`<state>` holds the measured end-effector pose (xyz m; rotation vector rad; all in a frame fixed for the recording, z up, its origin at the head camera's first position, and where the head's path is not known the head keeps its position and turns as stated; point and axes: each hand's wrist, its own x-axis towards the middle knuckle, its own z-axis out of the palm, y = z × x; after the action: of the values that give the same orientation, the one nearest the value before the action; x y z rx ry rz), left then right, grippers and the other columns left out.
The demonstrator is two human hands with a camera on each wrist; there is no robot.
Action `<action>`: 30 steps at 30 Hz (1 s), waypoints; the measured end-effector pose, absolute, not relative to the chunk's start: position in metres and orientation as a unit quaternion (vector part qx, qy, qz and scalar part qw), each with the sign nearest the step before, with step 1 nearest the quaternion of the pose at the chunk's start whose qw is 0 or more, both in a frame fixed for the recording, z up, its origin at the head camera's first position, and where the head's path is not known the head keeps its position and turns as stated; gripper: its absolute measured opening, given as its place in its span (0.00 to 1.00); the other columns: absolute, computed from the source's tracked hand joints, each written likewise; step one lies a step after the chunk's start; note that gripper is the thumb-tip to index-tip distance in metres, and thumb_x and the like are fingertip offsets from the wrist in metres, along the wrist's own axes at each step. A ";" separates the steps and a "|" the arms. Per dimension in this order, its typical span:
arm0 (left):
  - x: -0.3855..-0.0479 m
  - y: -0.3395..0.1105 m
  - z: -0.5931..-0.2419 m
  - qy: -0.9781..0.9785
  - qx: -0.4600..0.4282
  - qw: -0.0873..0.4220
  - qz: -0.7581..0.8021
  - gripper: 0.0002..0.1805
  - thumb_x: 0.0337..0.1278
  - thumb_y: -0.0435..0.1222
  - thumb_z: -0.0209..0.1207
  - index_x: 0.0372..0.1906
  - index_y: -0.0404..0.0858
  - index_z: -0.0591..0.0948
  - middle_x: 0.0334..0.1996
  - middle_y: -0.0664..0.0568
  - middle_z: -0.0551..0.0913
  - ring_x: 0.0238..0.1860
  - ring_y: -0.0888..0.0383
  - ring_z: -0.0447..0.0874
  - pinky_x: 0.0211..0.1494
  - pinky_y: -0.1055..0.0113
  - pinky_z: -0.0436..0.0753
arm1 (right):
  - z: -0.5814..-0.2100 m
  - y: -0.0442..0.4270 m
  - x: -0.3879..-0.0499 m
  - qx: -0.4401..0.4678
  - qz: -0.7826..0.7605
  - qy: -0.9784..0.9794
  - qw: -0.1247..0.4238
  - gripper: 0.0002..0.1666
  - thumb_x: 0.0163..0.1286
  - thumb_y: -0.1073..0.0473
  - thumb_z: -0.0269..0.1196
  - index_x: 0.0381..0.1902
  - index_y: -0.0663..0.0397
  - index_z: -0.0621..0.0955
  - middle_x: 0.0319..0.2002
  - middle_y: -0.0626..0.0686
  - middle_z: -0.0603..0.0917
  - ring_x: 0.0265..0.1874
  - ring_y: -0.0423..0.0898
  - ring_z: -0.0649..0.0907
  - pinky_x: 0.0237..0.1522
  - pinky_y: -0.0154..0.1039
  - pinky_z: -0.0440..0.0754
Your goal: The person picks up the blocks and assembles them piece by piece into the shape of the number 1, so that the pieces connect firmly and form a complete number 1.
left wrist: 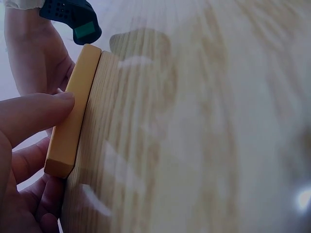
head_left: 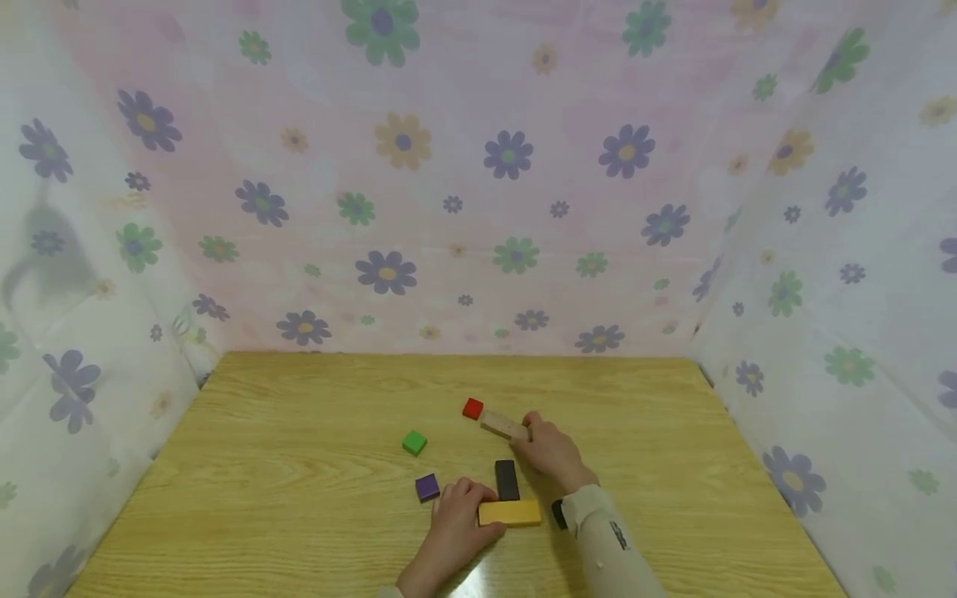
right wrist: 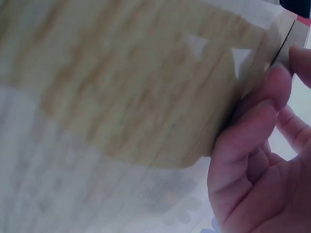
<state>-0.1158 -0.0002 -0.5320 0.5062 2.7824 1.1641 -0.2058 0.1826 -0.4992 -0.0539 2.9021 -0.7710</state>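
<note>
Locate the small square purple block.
In the head view, the purple block lies just left of the left hand, below the small square green block.

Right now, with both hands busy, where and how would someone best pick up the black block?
Probably grip the black block near its far end, from above, pinching across its long sides. It is narrow and points away from the person; its near end sits right by the yellow block, which the left hand holds.
</note>
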 end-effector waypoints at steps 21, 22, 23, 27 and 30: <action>-0.116 0.000 -0.531 0.909 0.169 0.044 0.378 0.17 0.43 0.51 0.62 0.39 0.49 0.78 0.35 0.61 0.68 0.36 0.60 0.60 0.38 0.61 0.58 | -0.497 0.183 -0.199 -0.014 -0.264 0.960 0.095 0.16 0.55 0.46 0.58 0.25 0.51 0.69 0.20 0.49 0.71 0.19 0.45 0.69 0.22 0.37 0.64; -0.116 0.000 -0.532 0.909 0.170 0.041 0.378 0.17 0.43 0.51 0.63 0.39 0.49 0.78 0.35 0.61 0.68 0.36 0.59 0.60 0.38 0.61 0.58 | -0.497 0.184 -0.198 -0.013 -0.263 0.960 0.096 0.16 0.55 0.46 0.57 0.25 0.51 0.69 0.20 0.49 0.71 0.18 0.45 0.69 0.22 0.37 0.64; -0.116 0.000 -0.532 0.909 0.171 0.039 0.378 0.17 0.43 0.51 0.63 0.39 0.49 0.78 0.35 0.61 0.68 0.36 0.59 0.60 0.38 0.61 0.58 | -0.497 0.184 -0.198 -0.014 -0.266 0.959 0.094 0.15 0.55 0.46 0.57 0.25 0.51 0.69 0.20 0.49 0.71 0.18 0.45 0.69 0.22 0.37 0.64; -0.115 0.000 -0.533 0.910 0.169 0.038 0.376 0.17 0.42 0.51 0.63 0.39 0.49 0.78 0.35 0.61 0.68 0.36 0.60 0.61 0.38 0.61 0.59 | -0.497 0.185 -0.198 -0.019 -0.278 0.956 0.093 0.13 0.57 0.49 0.55 0.31 0.51 0.70 0.22 0.49 0.72 0.20 0.45 0.70 0.23 0.38 0.65; -0.115 0.000 -0.534 0.910 0.167 0.041 0.377 0.17 0.42 0.51 0.63 0.39 0.49 0.78 0.36 0.61 0.68 0.36 0.60 0.60 0.38 0.62 0.58 | -0.497 0.186 -0.198 -0.023 -0.288 0.953 0.091 0.14 0.57 0.50 0.55 0.37 0.51 0.71 0.26 0.49 0.74 0.22 0.45 0.71 0.24 0.38 0.67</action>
<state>-0.1152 0.0003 -0.5344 0.5104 2.7866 1.1553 -0.1982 0.1863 -0.4974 -0.0680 2.8317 -0.8559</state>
